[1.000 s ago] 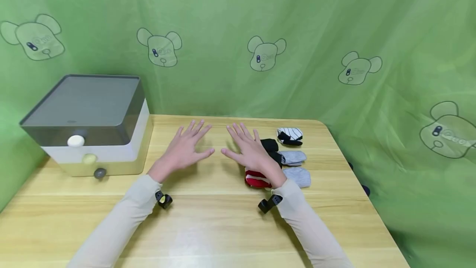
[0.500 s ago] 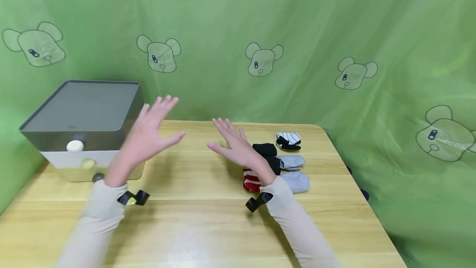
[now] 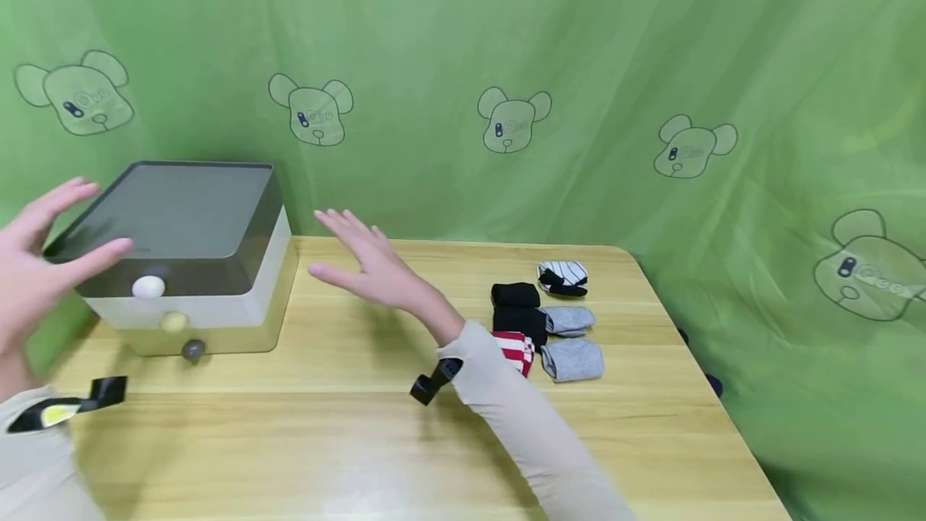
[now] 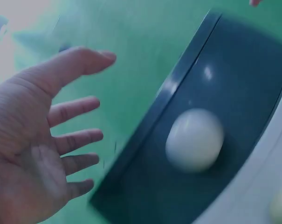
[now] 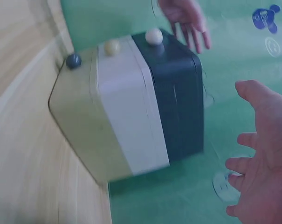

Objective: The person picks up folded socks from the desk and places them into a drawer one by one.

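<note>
On the left of the table stands a three-tier drawer box [image 3: 256, 304] with a dark grey top tier, a white middle and a yellowish base. Each tier has a round knob, and the top one is a white knob [image 4: 195, 140]. My left hand [image 3: 32, 272] is raised at the box's left side, fingers spread, apart from it and holding nothing. My right hand [image 3: 379, 268] hovers to the right of the box over the table, its fingers extended and holding nothing. All the drawers look closed.
Several small folded cloth items, apparently socks, lie at the table's right: black bundles [image 3: 517, 320], grey ones [image 3: 571, 360], a red-and-white striped one [image 3: 515, 350] and a white-and-black one [image 3: 563, 277]. A green curtain [image 3: 412, 167] hangs behind the wooden table [image 3: 325, 441].
Both hands have moved left from mid-table, the left hand to the far side of the drawer box. The right hand no longer covers the folded items, which have stayed put.
</note>
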The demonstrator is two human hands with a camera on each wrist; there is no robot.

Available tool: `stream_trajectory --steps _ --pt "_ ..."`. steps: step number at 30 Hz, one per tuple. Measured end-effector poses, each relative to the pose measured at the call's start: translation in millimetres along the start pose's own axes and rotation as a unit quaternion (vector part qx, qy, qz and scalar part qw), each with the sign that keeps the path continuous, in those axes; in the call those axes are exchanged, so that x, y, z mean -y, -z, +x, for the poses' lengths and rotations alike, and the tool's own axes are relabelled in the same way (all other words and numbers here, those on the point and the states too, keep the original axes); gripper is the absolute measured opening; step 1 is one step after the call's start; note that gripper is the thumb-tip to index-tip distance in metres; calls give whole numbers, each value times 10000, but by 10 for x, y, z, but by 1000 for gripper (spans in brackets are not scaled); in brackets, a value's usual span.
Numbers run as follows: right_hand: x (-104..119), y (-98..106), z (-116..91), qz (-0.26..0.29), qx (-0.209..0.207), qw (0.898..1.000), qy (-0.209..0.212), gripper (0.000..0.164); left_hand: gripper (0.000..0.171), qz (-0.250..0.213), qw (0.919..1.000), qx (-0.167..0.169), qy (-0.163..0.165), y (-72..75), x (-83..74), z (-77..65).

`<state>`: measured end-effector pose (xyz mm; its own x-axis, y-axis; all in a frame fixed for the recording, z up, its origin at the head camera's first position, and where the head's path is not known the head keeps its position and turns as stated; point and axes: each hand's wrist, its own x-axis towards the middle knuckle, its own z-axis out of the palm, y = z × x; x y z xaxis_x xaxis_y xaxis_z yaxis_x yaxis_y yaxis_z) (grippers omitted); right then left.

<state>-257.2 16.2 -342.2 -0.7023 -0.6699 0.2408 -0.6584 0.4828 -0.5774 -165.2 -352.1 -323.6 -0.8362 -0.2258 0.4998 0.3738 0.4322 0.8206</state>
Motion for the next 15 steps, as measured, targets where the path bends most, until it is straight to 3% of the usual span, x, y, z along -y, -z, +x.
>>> stream_trajectory --steps 1,3,7,12,15 --pt "42 -36 48 31 27 10000 47 77 69 -473 9988 -93 -46 74 126 -12" --pt "124 -100 139 120 54 9998 120 77 69 -1624 9866 -61 -137 202 384 -25" --pt "259 -207 283 193 90 9997 150 76 64 -3237 9450 231 -399 325 795 -47" --pt "402 -314 438 73 168 9997 155 74 55 -4235 9038 497 -357 360 1056 -61" --pt "478 -358 511 -30 245 9995 183 70 48 -4465 8934 435 -249 354 1075 -60"
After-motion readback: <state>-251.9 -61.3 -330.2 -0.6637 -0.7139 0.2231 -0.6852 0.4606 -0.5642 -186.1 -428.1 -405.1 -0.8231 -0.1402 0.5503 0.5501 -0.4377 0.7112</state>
